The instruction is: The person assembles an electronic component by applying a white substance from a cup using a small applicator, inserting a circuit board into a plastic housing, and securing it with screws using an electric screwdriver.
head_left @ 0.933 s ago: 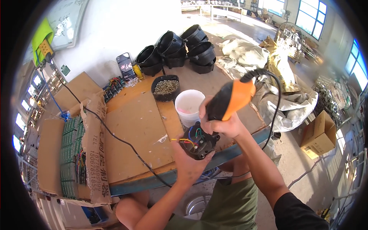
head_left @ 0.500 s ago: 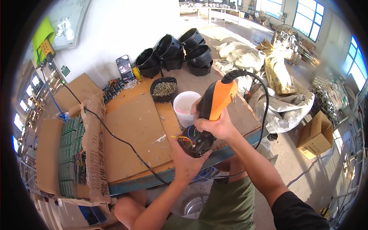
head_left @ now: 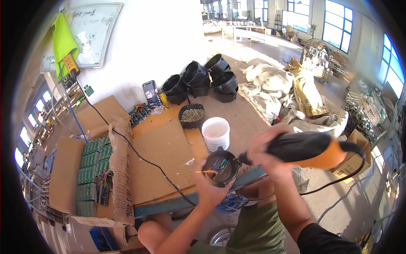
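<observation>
My left hand (head_left: 208, 190) is closed around a round black plastic housing (head_left: 230, 172) at the table's front edge. Its open top faces up, and yellow, red, blue and green wires stick out of it. In my right hand (head_left: 268, 156), blurred by motion, is a corded orange-and-black electric screwdriver (head_left: 306, 147). The tool lies nearly level, its dark nose pointing left, close to the housing's right side; whether they touch I cannot tell. A white plastic tub (head_left: 216, 136) stands just behind the housing. Beyond it sits a black container (head_left: 181, 120) of small brass-coloured screws.
Several black round housings (head_left: 196, 78) are stacked along the back. A phone (head_left: 151, 95) leans by the wall. At the left, a cardboard box (head_left: 120, 182) holds green modules (head_left: 88, 171). A black cord (head_left: 148, 163) crosses the table. Sacks (head_left: 270, 80) lie at the right.
The screwdriver has swung from upright above the housing to nearly level at its right. My right hand has moved right with it, uncovering the housing's open top. The whole view has shifted.
</observation>
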